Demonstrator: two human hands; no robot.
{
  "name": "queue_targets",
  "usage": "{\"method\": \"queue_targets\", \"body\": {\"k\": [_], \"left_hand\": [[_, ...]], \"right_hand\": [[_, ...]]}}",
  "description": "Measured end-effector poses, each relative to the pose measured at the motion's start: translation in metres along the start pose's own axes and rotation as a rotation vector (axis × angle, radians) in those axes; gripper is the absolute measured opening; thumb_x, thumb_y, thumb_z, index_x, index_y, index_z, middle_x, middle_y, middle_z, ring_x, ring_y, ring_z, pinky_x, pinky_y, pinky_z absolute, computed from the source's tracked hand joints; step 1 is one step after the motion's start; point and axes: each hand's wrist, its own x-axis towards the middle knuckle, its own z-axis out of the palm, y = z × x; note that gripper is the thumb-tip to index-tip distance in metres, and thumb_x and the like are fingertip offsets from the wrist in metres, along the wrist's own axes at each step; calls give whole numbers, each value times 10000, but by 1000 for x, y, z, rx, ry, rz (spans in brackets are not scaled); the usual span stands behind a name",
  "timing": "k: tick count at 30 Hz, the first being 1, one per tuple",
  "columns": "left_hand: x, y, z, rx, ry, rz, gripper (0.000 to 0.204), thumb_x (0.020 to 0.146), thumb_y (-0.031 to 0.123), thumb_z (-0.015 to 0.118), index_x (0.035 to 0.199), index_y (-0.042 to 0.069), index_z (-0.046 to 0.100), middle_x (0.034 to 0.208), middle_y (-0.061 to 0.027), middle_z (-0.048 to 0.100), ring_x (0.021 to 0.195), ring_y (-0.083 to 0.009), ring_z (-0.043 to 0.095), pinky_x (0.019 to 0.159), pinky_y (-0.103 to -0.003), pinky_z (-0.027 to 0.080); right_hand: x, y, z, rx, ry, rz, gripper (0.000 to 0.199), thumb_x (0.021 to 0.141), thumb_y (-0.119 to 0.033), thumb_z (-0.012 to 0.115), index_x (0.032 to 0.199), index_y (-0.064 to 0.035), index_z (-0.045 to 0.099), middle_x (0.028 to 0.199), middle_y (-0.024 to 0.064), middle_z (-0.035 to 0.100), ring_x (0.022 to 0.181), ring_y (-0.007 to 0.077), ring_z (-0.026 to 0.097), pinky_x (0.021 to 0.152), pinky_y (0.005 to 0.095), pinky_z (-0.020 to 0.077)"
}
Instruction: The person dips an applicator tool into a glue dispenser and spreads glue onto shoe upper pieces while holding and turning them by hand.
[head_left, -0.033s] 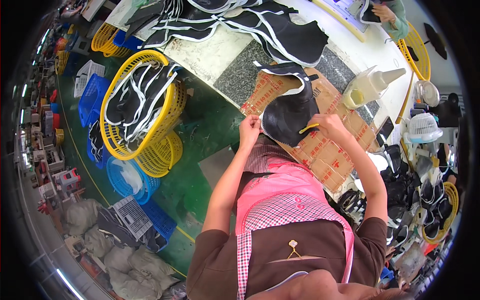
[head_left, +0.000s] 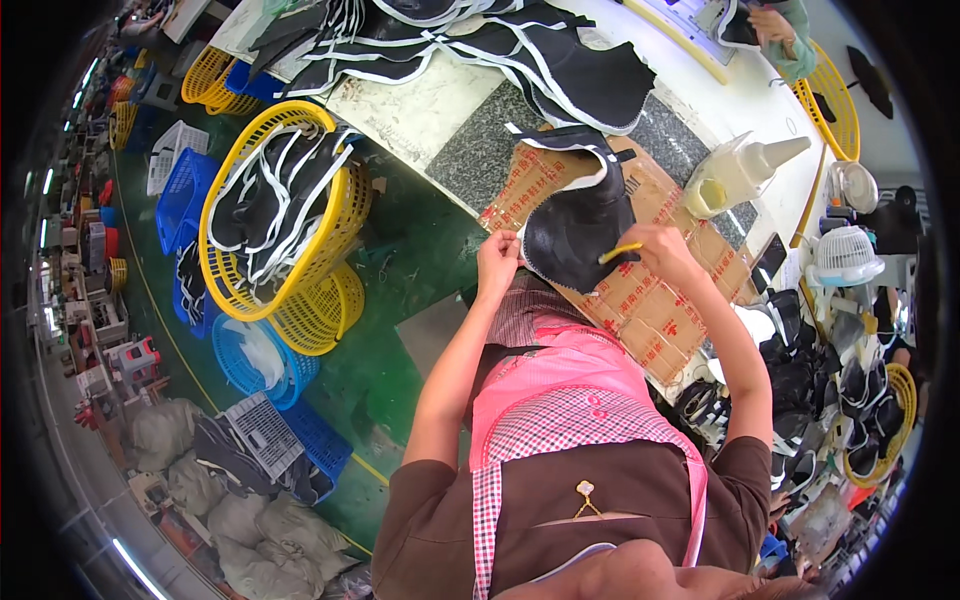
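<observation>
A black shoe-upper piece [head_left: 572, 232] with white edging lies on a sheet of printed cardboard [head_left: 645, 318] at the near edge of the table. My left hand [head_left: 498, 258] pinches the white edging on the piece's left side. In my right hand [head_left: 664, 254] is a small yellow brush [head_left: 622, 252], its tip against the black surface near the lower right of the piece. The fingers of my right hand are closed round its handle. A cloudy plastic bottle [head_left: 738, 172] with a pointed nozzle lies tilted on the cardboard's far right.
More black uppers with white edging [head_left: 570, 70] spread across the far table. Left of the table, a yellow basket [head_left: 345, 215] holds similar pieces, above a blue basket [head_left: 290, 375]. A white fan [head_left: 846, 255] stands at right. Another person's hand [head_left: 771, 27] is at the far right.
The yellow brush has shifted and turned slightly in my right hand, which has moved a little. My left hand stays on the edging.
</observation>
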Motion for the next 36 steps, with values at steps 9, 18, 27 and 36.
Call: {"method": "queue_targets", "body": {"k": [9,18,27,36], "left_hand": [[10,22,0,120,32,110,88,929,-6,585,988,-50,634,806,-70,669,655,-103,622,547,-256,541],[16,15,-3,105,25,102,102,934,-6,587,1015,-48,636,834,-76,671,684,-108,628,573,-265,571],[-3,2,-11,73,-23,122,110,963,24,565,1029,-53,605,840,-53,656,674,-91,617,597,-239,560],[8,58,-9,730,277,674,229,953,151,629,1087,-32,661,891,-82,729,799,-167,683,782,-311,539]], "right_hand": [[-17,20,-18,-145,-94,27,312,722,41,600,977,-108,699,880,69,665,806,296,664,690,391,539],[-15,6,3,-133,61,55,218,734,-13,618,934,-86,667,857,62,651,801,285,658,674,397,528],[-52,27,41,15,402,399,106,890,-114,653,921,-15,674,861,177,653,745,380,632,642,432,483],[-28,35,54,68,819,654,149,944,-138,629,958,6,668,677,98,617,558,181,512,546,333,411]]}}
